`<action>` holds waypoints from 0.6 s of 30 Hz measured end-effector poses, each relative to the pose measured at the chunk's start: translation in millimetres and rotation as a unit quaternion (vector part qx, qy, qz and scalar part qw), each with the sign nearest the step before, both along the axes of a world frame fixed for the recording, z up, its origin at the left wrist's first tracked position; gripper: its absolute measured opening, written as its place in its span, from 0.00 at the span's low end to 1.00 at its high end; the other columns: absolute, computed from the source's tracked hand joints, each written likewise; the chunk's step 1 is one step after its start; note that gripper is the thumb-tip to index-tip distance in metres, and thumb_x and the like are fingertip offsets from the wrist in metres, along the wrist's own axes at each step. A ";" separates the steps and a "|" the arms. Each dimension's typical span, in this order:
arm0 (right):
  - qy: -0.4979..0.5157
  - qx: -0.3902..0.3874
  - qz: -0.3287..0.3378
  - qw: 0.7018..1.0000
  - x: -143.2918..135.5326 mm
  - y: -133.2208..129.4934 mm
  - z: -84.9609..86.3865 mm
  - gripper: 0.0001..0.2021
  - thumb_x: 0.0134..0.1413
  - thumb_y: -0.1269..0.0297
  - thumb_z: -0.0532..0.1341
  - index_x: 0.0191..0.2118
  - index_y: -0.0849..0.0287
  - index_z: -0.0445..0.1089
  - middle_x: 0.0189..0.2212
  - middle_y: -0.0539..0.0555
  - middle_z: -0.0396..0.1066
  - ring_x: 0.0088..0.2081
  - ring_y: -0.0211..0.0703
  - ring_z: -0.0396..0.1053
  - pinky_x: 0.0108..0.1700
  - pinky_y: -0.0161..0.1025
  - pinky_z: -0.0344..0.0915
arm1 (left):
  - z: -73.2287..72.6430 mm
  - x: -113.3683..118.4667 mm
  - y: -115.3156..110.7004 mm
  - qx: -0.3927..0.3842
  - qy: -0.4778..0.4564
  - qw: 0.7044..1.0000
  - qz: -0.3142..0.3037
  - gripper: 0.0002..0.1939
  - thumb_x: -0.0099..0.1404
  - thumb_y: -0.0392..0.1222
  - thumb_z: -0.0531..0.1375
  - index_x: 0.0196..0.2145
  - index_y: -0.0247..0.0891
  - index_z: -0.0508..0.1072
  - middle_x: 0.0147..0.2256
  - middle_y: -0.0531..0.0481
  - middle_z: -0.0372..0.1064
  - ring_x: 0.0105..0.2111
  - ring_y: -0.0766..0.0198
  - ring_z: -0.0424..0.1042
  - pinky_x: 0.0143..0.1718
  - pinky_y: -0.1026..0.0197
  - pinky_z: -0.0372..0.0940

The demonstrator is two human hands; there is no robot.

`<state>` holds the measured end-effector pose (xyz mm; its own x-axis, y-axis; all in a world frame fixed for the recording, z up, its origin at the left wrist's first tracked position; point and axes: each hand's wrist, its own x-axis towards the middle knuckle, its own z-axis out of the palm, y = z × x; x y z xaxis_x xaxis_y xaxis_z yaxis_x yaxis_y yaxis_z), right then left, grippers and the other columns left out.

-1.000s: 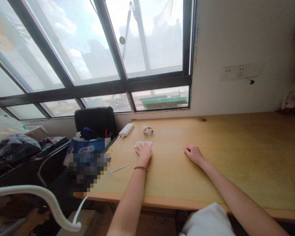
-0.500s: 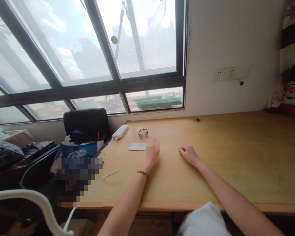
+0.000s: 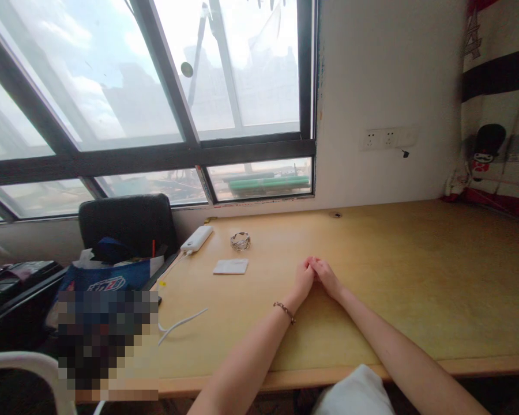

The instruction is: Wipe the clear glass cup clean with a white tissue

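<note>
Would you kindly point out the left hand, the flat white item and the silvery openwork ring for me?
Left hand [image 3: 304,280], head view: back of the hand.
Flat white item [image 3: 230,267], head view: middle of its top face.
Silvery openwork ring [image 3: 241,245], head view: its near side.

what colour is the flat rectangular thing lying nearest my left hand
The flat rectangular thing is whitish; it shows best in the head view.

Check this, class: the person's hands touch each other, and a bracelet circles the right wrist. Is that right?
Not quite: the wrist is wrong. The head view shows the bracelet around the left wrist. The left hand and right hand do touch each other.
</note>
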<state>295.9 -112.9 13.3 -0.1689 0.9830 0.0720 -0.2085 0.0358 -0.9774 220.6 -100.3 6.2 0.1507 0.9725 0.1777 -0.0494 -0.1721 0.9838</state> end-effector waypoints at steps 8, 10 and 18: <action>-0.073 0.047 -0.011 0.996 -6.8 -2.5 2.1 0.25 0.44 0.42 0.51 0.14 0.60 0.58 0.09 0.46 0.54 0.12 0.32 0.52 0.13 0.31 0.52 | 8.4 -8.1 -9.5 -0.021 -0.030 0.999 -0.001 0.14 0.56 0.44 0.50 0.20 0.34 0.66 0.14 0.54 0.56 0.19 0.69 0.57 0.22 0.67 0.54; -0.076 0.046 -0.010 0.996 -6.5 -1.8 1.7 0.25 0.44 0.41 0.51 0.14 0.60 0.58 0.09 0.46 0.54 0.12 0.32 0.52 0.14 0.31 0.52 | 8.6 -7.4 -9.8 -0.019 -0.030 0.999 -0.002 0.14 0.56 0.45 0.50 0.20 0.34 0.66 0.14 0.54 0.56 0.19 0.69 0.57 0.22 0.67 0.54; -0.083 0.032 0.001 0.996 -5.3 -0.2 0.8 0.25 0.45 0.42 0.51 0.17 0.62 0.61 0.12 0.48 0.58 0.14 0.34 0.57 0.15 0.32 0.54 | 6.0 -7.3 -6.7 -0.020 -0.028 0.999 -0.005 0.17 0.57 0.47 0.49 0.19 0.34 0.64 0.13 0.55 0.54 0.17 0.70 0.55 0.21 0.67 0.52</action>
